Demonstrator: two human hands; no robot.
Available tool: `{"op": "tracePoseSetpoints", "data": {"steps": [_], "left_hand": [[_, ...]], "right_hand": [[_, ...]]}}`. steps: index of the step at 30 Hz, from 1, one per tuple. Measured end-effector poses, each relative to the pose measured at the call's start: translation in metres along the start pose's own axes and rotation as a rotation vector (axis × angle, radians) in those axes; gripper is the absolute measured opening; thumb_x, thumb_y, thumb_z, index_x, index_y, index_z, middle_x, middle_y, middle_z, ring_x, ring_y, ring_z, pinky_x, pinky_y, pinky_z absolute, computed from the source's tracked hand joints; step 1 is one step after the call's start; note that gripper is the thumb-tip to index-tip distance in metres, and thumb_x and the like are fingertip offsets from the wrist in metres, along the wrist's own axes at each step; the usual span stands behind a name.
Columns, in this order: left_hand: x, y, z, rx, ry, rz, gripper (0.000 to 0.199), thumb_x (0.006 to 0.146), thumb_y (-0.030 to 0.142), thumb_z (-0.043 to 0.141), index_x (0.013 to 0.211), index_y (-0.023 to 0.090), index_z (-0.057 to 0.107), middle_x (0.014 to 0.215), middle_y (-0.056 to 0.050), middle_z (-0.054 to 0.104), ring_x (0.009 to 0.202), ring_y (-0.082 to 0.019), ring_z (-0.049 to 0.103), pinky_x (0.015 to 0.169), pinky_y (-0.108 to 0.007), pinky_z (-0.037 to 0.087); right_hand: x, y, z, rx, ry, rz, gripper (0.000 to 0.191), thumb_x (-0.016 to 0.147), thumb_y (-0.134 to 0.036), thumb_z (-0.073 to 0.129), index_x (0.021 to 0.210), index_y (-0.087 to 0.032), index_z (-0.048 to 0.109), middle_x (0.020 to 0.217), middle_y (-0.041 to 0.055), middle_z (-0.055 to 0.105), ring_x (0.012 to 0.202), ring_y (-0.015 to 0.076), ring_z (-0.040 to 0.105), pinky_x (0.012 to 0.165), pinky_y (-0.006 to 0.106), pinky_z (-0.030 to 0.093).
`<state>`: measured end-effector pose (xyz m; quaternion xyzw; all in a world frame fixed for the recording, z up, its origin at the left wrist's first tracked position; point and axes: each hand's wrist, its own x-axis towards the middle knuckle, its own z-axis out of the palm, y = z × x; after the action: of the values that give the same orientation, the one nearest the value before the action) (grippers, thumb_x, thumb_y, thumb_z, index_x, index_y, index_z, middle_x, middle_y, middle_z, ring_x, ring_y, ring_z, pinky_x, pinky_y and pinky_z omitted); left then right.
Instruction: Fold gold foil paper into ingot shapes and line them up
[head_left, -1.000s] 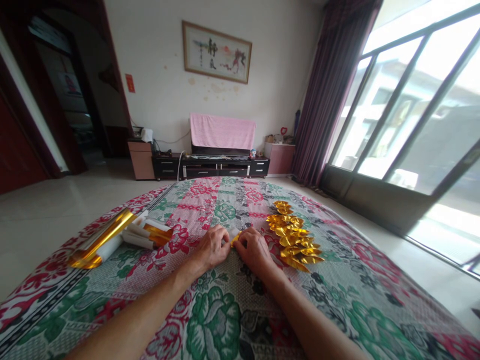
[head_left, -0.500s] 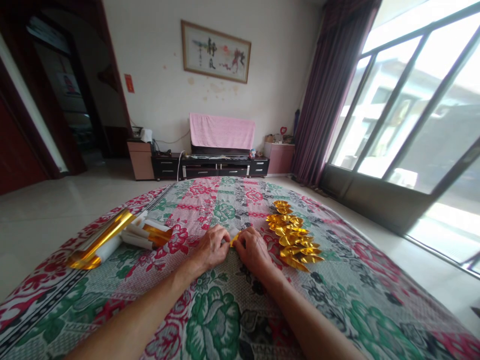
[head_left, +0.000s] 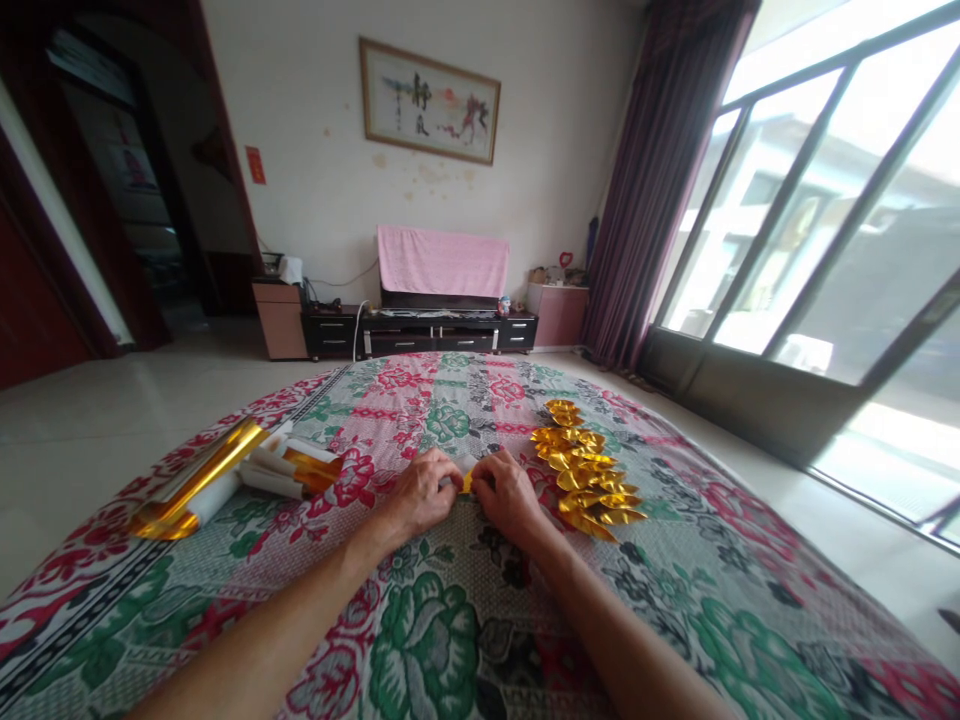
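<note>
A small sheet of gold foil paper (head_left: 466, 482) with a pale side lies between my hands near the middle of the cloth. My left hand (head_left: 431, 490) pinches its left end, fingers curled. On its right end, my right hand (head_left: 506, 488) grips with thumb and bent fingers. Much of the sheet is hidden under my fingers. To the right stands a row of folded gold foil ingots (head_left: 589, 470), their pointed ends spread outward. Over on the left lie loose, curled sheets of gold foil paper (head_left: 217, 470) with white backs.
A floral cloth (head_left: 424, 640) in red, green and grey covers the round table. Beyond it stands a low black TV cabinet (head_left: 420, 335) with a pink towel (head_left: 442, 260) above. A purple curtain (head_left: 645, 200) and large window panes are on the right.
Both hands stay at the foil paper with only slight finger movement. A little more gold shows between them. The view has shifted slightly.
</note>
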<state>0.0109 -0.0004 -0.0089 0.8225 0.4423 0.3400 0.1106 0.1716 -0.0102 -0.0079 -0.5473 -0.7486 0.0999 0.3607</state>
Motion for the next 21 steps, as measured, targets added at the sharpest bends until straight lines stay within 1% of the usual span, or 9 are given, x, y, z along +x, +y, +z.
{"op": "tracePoseSetpoints", "data": {"steps": [4, 7, 9, 11, 16, 19, 21], "left_hand": [[-0.0001, 0.0003, 0.0002, 0.009, 0.006, 0.004, 0.018, 0.072, 0.009, 0.051, 0.073, 0.019, 0.066, 0.081, -0.004, 0.059, 0.082, -0.016, 0.055, 0.079, -0.028, 0.045], [-0.0002, -0.0007, 0.0017, 0.026, 0.011, 0.006, 0.016, 0.072, 0.009, 0.051, 0.073, 0.018, 0.065, 0.081, -0.004, 0.059, 0.082, -0.016, 0.055, 0.078, -0.028, 0.045], [-0.0001, -0.002, 0.0029, 0.034, 0.017, 0.007, 0.015, 0.072, 0.009, 0.052, 0.072, 0.018, 0.063, 0.081, -0.004, 0.059, 0.082, -0.016, 0.055, 0.078, -0.028, 0.045], [0.0001, -0.0034, 0.0039, 0.037, 0.023, 0.01, 0.013, 0.071, 0.009, 0.052, 0.072, 0.018, 0.062, 0.081, -0.004, 0.058, 0.082, -0.016, 0.055, 0.077, -0.028, 0.045], [0.0009, -0.0043, 0.0034, 0.04, 0.012, 0.009, 0.015, 0.07, 0.008, 0.05, 0.072, 0.017, 0.062, 0.08, -0.004, 0.058, 0.081, -0.016, 0.055, 0.076, -0.027, 0.045], [0.0014, -0.0036, 0.0019, 0.041, -0.003, -0.002, 0.019, 0.069, 0.005, 0.048, 0.072, 0.017, 0.062, 0.08, -0.004, 0.059, 0.081, -0.016, 0.056, 0.076, -0.028, 0.045], [0.0016, -0.0032, 0.0015, 0.038, -0.001, -0.003, 0.021, 0.068, 0.004, 0.048, 0.072, 0.018, 0.063, 0.08, -0.004, 0.06, 0.08, -0.016, 0.056, 0.076, -0.028, 0.045]], "right_hand": [[-0.001, 0.0012, 0.0001, 0.003, 0.011, -0.007, 0.012, 0.074, -0.009, 0.053, 0.069, -0.018, 0.06, 0.077, 0.003, 0.057, 0.077, 0.0136, 0.054, 0.069, 0.021, 0.039], [-0.0033, -0.0001, 0.0029, -0.032, 0.05, -0.012, 0.006, 0.075, -0.018, 0.057, 0.069, -0.018, 0.059, 0.078, 0.0034, 0.056, 0.077, 0.0143, 0.053, 0.07, 0.022, 0.039], [-0.0042, -0.0016, 0.0044, -0.052, 0.057, -0.007, 0.008, 0.074, -0.024, 0.061, 0.069, -0.018, 0.058, 0.078, 0.0036, 0.056, 0.076, 0.0146, 0.053, 0.069, 0.023, 0.039], [-0.0042, -0.003, 0.0049, -0.063, 0.047, 0.005, 0.01, 0.073, -0.026, 0.062, 0.069, -0.018, 0.059, 0.078, 0.0037, 0.056, 0.076, 0.0145, 0.052, 0.069, 0.023, 0.039], [-0.0006, -0.0026, 0.004, -0.053, 0.007, 0.02, 0.003, 0.072, -0.02, 0.061, 0.073, -0.019, 0.062, 0.08, 0.0033, 0.056, 0.078, 0.0149, 0.052, 0.07, 0.024, 0.038], [0.0013, -0.0001, 0.0046, -0.033, 0.005, 0.029, 0.01, 0.07, -0.013, 0.057, 0.076, -0.018, 0.062, 0.079, 0.0031, 0.056, 0.078, 0.0148, 0.052, 0.071, 0.024, 0.038], [0.0013, 0.0012, 0.0053, -0.026, 0.008, 0.032, 0.013, 0.07, -0.01, 0.055, 0.076, -0.019, 0.063, 0.079, 0.0032, 0.056, 0.078, 0.015, 0.052, 0.072, 0.024, 0.038]]}}
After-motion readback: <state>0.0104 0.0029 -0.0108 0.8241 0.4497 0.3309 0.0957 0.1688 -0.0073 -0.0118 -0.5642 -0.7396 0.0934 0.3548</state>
